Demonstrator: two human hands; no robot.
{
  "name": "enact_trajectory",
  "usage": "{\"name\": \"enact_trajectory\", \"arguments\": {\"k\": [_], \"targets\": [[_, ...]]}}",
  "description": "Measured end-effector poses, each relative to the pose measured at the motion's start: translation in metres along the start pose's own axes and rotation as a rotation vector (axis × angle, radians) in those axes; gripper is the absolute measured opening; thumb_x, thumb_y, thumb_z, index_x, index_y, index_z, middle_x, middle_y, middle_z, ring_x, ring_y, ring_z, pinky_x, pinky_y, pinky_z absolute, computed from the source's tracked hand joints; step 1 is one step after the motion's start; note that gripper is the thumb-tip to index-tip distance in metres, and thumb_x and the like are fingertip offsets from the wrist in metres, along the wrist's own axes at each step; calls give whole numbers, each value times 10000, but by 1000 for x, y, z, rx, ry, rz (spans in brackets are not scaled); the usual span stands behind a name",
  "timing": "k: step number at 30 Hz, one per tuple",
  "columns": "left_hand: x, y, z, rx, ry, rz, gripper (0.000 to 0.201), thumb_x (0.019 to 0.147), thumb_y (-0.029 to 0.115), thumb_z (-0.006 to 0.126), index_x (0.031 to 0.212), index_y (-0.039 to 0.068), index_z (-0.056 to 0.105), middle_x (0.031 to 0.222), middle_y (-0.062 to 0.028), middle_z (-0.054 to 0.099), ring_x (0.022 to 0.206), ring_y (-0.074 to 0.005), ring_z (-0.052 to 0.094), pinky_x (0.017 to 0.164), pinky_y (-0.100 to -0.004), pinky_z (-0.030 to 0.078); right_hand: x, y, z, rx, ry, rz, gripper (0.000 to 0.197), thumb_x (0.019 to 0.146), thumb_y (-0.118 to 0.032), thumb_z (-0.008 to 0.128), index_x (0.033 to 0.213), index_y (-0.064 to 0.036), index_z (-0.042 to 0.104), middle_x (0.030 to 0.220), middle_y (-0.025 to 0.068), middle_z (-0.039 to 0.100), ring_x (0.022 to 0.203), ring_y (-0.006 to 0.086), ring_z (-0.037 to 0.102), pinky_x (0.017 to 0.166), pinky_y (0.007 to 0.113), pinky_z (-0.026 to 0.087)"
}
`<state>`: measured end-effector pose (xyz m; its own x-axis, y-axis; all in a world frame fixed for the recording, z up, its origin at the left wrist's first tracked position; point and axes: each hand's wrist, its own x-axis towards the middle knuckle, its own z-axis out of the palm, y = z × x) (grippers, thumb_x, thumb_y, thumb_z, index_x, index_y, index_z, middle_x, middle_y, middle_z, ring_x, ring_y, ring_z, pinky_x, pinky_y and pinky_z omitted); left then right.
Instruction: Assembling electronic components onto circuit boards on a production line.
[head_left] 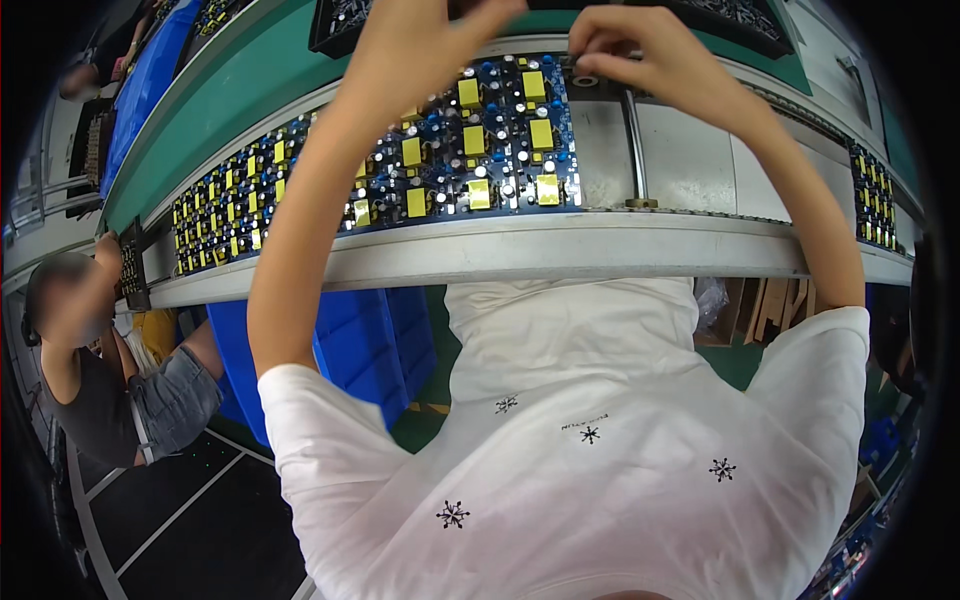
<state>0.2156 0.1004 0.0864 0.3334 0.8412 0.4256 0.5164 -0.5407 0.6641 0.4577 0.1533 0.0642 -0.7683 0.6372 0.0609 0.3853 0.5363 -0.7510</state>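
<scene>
Blue circuit boards (pixel 478 160) with yellow block components, small white-topped cylinders and blue parts lie side by side on the rail line (pixel 560 245) in front of me. My left hand (pixel 425 45) is over the boards near the black bin at the back; it is smeared by motion and its fingertips run into the upper edge. Beyond the boards' right end, my right hand (pixel 640 55) hovers near the far rail. Its fingers are curled in toward the thumb, and whatever lies between them is too small to make out.
Black parts bins (pixel 735 22) stand along the green-topped back ledge (pixel 270 75). A metal rod (pixel 635 150) crosses the rails right of the boards. More boards (pixel 872 195) sit at far right. Blue crates (pixel 375 345) are below the line. Another person (pixel 90 350) works at left.
</scene>
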Motion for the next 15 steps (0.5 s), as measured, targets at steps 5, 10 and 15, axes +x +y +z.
{"name": "enact_trajectory", "arguments": {"k": [5, 10, 15], "targets": [[72, -77, 1, 405, 32, 22, 276, 834, 115, 745, 1083, 7, 696, 966, -197, 704, 929, -291, 685, 810, -391, 547, 6, 13, 19, -102, 41, -69, 134, 902, -77, 684, 1009, -5, 648, 886, 95, 677, 831, 161, 654, 748, 280, 514], [84, -93, 9, 257, -136, -91, 274, 824, 140, 746, 1058, 1, 709, 971, -196, 709, 912, -291, 688, 778, -398, 542, 4, 6, 21, -142, 42, -102, 95, 906, -41, 657, 980, 15, 643, 831, 78, 663, 738, 137, 616, 701, 262, 511], [77, -86, 7, 281, -105, -99, 237, 835, 121, 733, 1033, -7, 712, 956, -176, 715, 837, -279, 698, 752, -391, 542, 7, 0, 20, -197, 47, -80, 93, 905, -34, 650, 984, 15, 640, 818, 86, 651, 717, 155, 600, 696, 275, 513]]}}
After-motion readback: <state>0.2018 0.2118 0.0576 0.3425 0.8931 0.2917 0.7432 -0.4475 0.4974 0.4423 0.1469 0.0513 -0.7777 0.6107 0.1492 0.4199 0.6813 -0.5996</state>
